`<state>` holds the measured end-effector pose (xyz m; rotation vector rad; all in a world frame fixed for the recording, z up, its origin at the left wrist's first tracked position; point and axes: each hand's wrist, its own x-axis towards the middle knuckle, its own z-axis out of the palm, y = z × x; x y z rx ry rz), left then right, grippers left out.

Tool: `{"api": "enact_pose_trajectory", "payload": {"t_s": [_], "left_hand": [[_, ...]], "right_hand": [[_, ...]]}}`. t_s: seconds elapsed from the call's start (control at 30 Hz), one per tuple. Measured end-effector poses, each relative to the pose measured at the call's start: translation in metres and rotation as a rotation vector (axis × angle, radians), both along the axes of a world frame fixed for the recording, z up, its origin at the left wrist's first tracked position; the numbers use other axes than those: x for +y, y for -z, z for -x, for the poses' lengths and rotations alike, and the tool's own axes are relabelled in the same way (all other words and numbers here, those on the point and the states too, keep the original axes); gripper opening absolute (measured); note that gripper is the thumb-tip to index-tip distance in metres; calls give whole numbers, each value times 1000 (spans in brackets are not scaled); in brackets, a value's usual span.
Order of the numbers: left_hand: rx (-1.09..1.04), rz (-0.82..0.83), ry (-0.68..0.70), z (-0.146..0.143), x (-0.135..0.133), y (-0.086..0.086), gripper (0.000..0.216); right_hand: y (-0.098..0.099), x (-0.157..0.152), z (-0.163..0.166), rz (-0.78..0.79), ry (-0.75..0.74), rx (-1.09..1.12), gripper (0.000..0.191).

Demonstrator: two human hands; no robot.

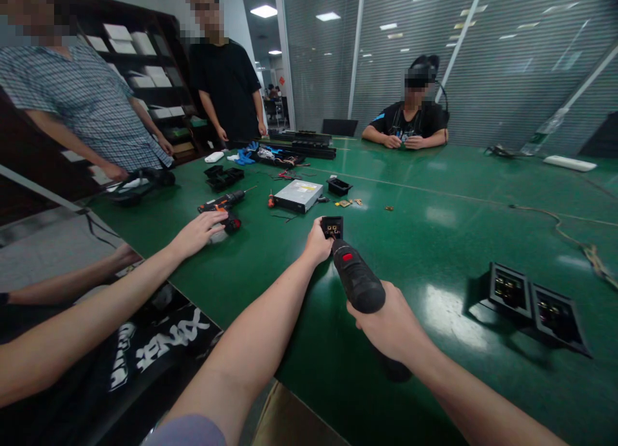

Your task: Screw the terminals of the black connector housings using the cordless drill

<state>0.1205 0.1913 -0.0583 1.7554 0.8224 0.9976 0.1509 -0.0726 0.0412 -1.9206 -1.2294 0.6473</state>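
My left hand (318,242) is closed around the left side of a small black socket box (338,222), keeping it on the green table. Brass-coloured metal contacts show inside the box. My right hand (393,324) grips a black cordless drill (360,277) with a red button on top. The drill points away from me, its tip at the lower edge of the box. Whether the bit touches a screw is hidden. On the right lie two more black socket boxes (509,288), side by side, with brass-coloured parts inside.
A neighbour's hand (205,230) rests by another cordless drill (222,201) on the left. Beyond my hands are a silver disc drive (298,195), a black box shell (339,186) and small brass pieces (344,203). A cable (555,221) runs along the right. Other people are around the table (425,182).
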Motion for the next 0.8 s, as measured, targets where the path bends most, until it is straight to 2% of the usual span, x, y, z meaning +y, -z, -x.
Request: {"api": "enact_pose_trajectory", "payload": {"t_s": [0.3, 0.8], "left_hand": [[9, -1, -4, 1, -2, -4, 73], [-10, -11, 5, 0, 3, 4, 77]], "right_hand": [[0, 0, 0, -7, -2, 3, 12], [2, -1, -1, -10, 1, -18, 13]]}}
